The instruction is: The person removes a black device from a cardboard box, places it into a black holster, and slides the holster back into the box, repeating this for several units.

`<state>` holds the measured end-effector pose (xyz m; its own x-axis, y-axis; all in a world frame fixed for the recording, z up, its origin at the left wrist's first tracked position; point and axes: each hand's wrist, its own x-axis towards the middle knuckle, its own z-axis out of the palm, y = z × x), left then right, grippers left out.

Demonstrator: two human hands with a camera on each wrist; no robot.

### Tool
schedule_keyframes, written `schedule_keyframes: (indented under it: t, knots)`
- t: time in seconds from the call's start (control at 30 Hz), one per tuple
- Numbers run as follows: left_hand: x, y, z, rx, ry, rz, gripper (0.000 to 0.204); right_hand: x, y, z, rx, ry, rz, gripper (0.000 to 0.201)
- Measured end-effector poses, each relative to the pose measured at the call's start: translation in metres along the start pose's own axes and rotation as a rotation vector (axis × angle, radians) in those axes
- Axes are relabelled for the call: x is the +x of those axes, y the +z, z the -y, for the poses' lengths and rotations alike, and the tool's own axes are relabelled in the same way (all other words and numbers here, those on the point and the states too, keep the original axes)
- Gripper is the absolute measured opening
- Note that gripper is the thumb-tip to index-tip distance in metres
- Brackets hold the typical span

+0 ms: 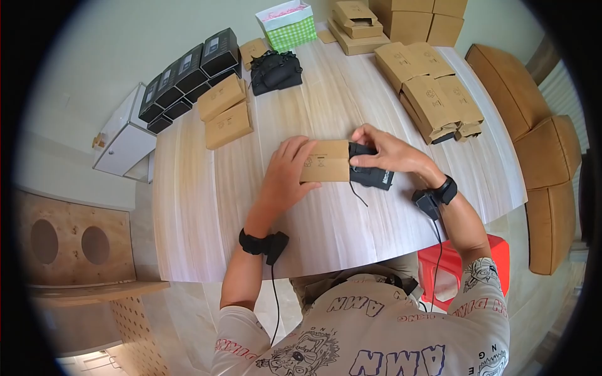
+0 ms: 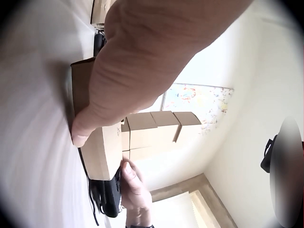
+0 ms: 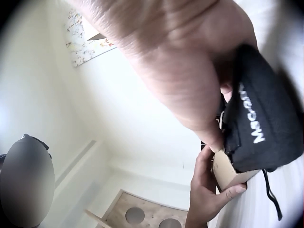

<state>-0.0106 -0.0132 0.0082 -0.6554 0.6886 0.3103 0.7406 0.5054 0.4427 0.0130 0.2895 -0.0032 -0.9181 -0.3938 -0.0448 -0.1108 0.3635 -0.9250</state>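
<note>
A small brown cardboard box (image 1: 327, 164) lies in front of the person on the table. The left hand (image 1: 283, 175) grips it at its left end, thumb along the near side and fingers over the far side. A black fabric pouch (image 1: 375, 178) sticks out of the box's right end, its inner part hidden by the cardboard. White lettering marks the pouch (image 3: 254, 114) in the right wrist view, and a thin black cord (image 1: 360, 196) trails from it. The right hand (image 1: 396, 151) holds the pouch between thumb and fingers, close to the box's opening.
Brown boxes (image 1: 433, 100) lie grouped at the right, with two more brown boxes (image 1: 227, 122) at the left. Black boxes (image 1: 188, 70) are stacked at the left edge. Black pouches (image 1: 276, 72) lie near a green checked bag (image 1: 287, 30) at the back. A red stool (image 1: 445, 276) stands below the table.
</note>
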Motion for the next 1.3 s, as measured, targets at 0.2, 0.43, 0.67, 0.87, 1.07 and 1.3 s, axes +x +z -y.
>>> schedule_keyframes:
  t: [0.2, 0.43, 0.67, 0.87, 1.07, 1.3]
  knots:
    - [0.001, 0.004, 0.007, -0.055, 0.032, -0.010, 0.086, 0.010, -0.028, -0.019, 0.281, -0.003, 0.058, 0.035]
    - [0.000, 0.008, 0.013, -0.050, -0.039, -0.055, 0.086, -0.001, -0.029, 0.000, -0.365, 0.093, -0.253, 0.028]
    - [0.001, 0.008, 0.012, -0.047, -0.021, -0.034, 0.087, 0.018, 0.005, -0.028, 0.241, 0.011, -0.067, 0.042]
    - [0.003, 0.013, 0.011, -0.027, -0.067, -0.110, 0.085, 0.023, 0.023, -0.019, 0.373, -0.074, -0.210, 0.025]
    - [0.004, 0.017, 0.012, -0.057, -0.133, -0.241, 0.086, 0.021, 0.022, -0.005, 0.317, -0.046, -0.367, 0.027]
    - [0.002, 0.025, 0.024, -0.179, -0.272, -0.442, 0.083, 0.026, 0.032, -0.035, 0.409, -0.053, -0.271, 0.034]
